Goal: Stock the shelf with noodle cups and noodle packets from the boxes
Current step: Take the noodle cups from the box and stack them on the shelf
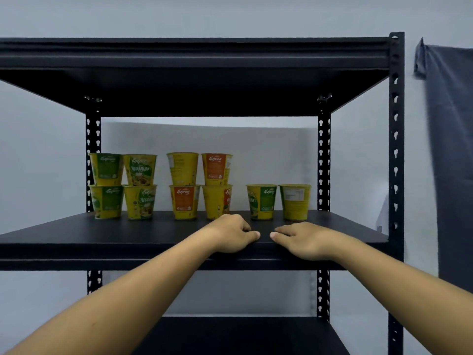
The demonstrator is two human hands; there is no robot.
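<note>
both hands (pixel 231 233) (pixel 302 239) rest empty on the shelf (pixel 102 234) before noodle cups (pixel 184 201).

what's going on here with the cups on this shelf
A person is stocking a black metal shelf. Ten noodle cups stand towards the back of it: four stacks of two on the left and in the middle, and two single cups on the right. The left hand and right hand rest side by side on the board near its front edge, holding nothing. No noodle packets or boxes are in view.
</note>
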